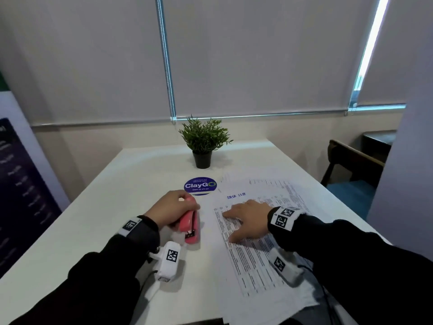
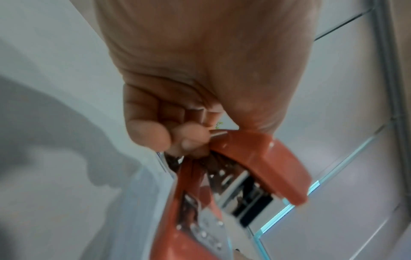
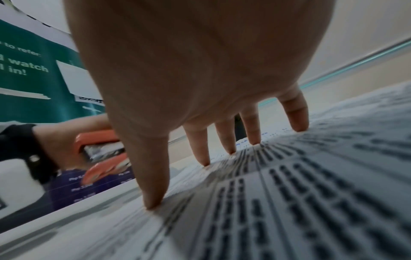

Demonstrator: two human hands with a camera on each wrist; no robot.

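While the right hand (image 1: 249, 221) pins the thin, slippery papers (image 1: 262, 242) with spread fingers, the left hand (image 1: 167, 208) grips the rigid stapler (image 1: 189, 227); best held mid-body.

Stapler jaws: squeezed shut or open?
Open: the left hand grips the stapler, but its top arm and base stand apart, metal magazine showing between.

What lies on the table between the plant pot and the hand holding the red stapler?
A round blue sticker lies between the plant pot and the left hand gripping the stapler; the head view shows it.
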